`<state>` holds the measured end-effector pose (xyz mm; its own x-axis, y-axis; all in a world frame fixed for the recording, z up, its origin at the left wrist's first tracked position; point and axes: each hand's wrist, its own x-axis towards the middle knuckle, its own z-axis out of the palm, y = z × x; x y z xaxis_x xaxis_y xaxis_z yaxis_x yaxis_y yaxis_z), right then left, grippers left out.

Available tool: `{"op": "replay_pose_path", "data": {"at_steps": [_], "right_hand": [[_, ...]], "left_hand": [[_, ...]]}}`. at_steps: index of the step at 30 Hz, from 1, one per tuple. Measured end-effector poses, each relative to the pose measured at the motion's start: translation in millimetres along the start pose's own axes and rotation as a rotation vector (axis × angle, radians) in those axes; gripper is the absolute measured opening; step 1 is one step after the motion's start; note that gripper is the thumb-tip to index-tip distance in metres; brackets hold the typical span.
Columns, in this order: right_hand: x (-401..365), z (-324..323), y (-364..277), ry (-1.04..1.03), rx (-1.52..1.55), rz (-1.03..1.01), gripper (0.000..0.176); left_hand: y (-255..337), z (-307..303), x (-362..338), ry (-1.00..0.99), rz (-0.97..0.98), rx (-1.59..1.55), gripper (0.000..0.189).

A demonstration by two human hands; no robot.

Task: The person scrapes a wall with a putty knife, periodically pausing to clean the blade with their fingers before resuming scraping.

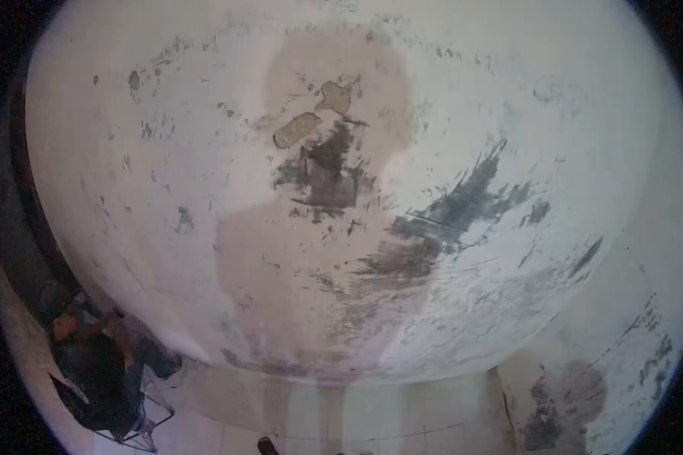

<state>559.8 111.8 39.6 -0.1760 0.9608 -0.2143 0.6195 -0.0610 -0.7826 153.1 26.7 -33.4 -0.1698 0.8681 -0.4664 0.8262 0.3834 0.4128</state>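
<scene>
Neither of my hands shows in the head view, so what they hold or touch is hidden. A pale wall [182,152] fills most of the view, bulging from the lens. Dark grey scraped patches [330,174] mark its middle, and more grey streaks [463,205] run to the right. Two tan bare spots [297,130] sit above the dark patch. A shadow of a head and shoulders [281,250] falls across the wall.
At lower left a person [95,371] in dark clothes sits on a folding chair [148,425]. A dark shoe [266,447] shows at the bottom edge. Pale floor tiles [387,446] run along the wall's foot. A side wall [630,341] with dark marks stands at right.
</scene>
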Motion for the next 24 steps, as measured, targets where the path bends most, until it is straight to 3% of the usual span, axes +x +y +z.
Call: {"op": "replay_pose_path", "data": {"at_steps": [2, 3, 4, 6, 7, 8, 9, 10, 12, 13, 15, 16, 18, 19, 20, 21, 24], "right_hand": [[3, 3, 16, -0.031, 0.349, 0.301, 0.047], [13, -6, 13, -0.094, 0.139, 0.296, 0.042], [20, -16, 8, -0.123, 0.137, 0.286, 0.042], [11, -34, 1, -0.225, 0.55, 0.549, 0.038], [2, -32, 2, -0.261, 0.534, 0.565, 0.038], [5, -24, 15, -0.179, 0.554, 0.644, 0.037], [17, -17, 28, -0.092, 0.574, 0.71, 0.037], [24, -21, 29, -0.121, 0.549, 0.711, 0.037], [34, -28, 34, -0.298, 0.549, 0.848, 0.032], [37, -26, 43, -0.343, 0.508, 0.857, 0.032], [42, -19, 68, -0.619, -0.857, -0.281, 0.026], [45, -14, 92, -0.672, -0.871, -0.307, 0.026], [37, -6, 140, -0.649, -0.989, -0.396, 0.025], [22, -9, 116, -0.376, -0.604, 0.399, 0.029], [5, 0, 114, -0.39, -0.608, 0.403, 0.029], [-12, 7, 114, -0.301, -0.358, 0.565, 0.031], [-27, 30, 88, -0.245, -0.156, 0.709, 0.032]], "left_hand": [[8, 12, -18, -0.02, -0.029, -0.032, 0.026], [10, 19, -26, -0.019, -0.04, -0.042, 0.027], [13, 25, -35, -0.02, -0.039, -0.049, 0.027], [14, 36, -49, 0.001, 0.005, -0.027, 0.028], [11, 41, -53, 0.036, 0.055, 0.003, 0.028], [8, 45, -52, 0.203, 0.312, 0.121, 0.029], [16, 37, -50, -0.075, -0.092, -0.066, 0.028], [17, 41, -40, -0.065, -0.126, -0.043, 0.026], [19, 47, -28, -0.014, 0.045, 0.383, 0.032], [19, 44, -29, 0.019, 0.027, 0.285, 0.031], [42, 9, -35, 0.064, -0.067, 0.035, 0.03], [58, -18, -37, 0.09, -0.085, -0.027, 0.029], [52, 1, -44, 0.119, -0.104, 0.015, 0.028], [37, 10, -32, 0.153, -0.067, 0.087, 0.027], [26, 15, -23, 0.185, -0.018, 0.158, 0.026], [20, 15, -17, 0.221, 0.03, 0.23, 0.025], [5, -1, -9, 0.109, -0.277, -0.124, 0.027]]}}
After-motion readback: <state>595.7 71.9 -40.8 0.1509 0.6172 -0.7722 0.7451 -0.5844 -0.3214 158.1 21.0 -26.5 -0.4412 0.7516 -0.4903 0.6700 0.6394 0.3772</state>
